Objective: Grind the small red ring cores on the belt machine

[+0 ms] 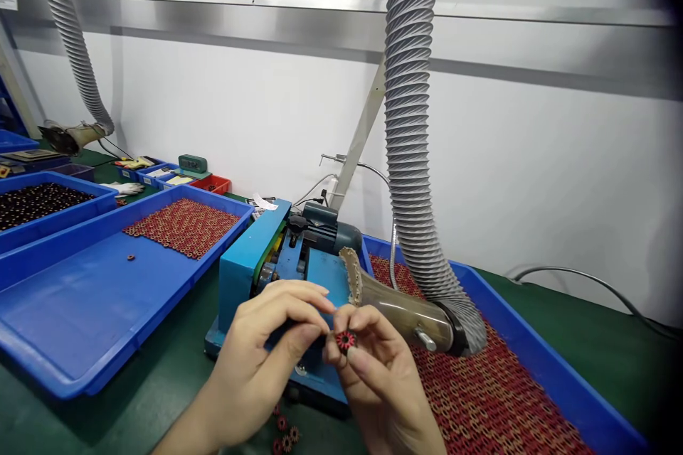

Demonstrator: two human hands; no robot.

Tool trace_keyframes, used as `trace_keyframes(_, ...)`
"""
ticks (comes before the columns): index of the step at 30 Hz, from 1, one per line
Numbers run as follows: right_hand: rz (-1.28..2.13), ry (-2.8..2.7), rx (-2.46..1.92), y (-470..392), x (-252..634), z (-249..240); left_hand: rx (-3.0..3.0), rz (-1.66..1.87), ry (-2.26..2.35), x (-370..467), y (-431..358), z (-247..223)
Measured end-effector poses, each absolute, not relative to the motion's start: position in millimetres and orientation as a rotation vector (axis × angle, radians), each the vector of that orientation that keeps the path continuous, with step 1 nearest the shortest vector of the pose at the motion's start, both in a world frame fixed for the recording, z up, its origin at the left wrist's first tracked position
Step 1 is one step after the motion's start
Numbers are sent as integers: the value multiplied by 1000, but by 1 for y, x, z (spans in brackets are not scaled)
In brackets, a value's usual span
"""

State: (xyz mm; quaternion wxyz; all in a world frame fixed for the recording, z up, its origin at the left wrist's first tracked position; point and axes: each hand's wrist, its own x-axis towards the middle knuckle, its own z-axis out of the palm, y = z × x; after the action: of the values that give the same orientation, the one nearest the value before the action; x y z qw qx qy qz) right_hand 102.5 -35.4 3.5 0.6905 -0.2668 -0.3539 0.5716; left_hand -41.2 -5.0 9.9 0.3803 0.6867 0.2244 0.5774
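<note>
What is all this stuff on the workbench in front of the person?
small ring: one, red and black, pinched between both hands
loose rings: a few, red, on the green table below the hands
small machine: one, blue, behind the hands
extraction hose: one, grey ribbed, ending beside the machine
right tray: one, blue, full of red rings
left tray: one, blue, red rings at its far end
far tray: one, blue, dark rings
left hand: one
right hand: one

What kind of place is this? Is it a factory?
Probably yes, a small-parts factory workbench. Blue trays hold hundreds of little red wound rings, a ribbed extraction hose hangs over a blue bench machine, and both hands hold one ring.
</note>
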Motion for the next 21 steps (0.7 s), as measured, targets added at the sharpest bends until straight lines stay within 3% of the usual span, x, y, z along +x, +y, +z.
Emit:
trace_keyframes(3,1354,-704,-571,-36,100,6,1637,1539,600,-44,-3,10)
trace_keyframes(10,1328,-702,-619,-36,96,4,1421,1151,422,-35,5,11)
trace_keyframes(16,1331,-747,-623,-36,95,2,1091,1270,412,-25,2,7)
trace_keyframes(21,1339,-757,-597,-36,95,3,993,1601,426,-29,5,8)
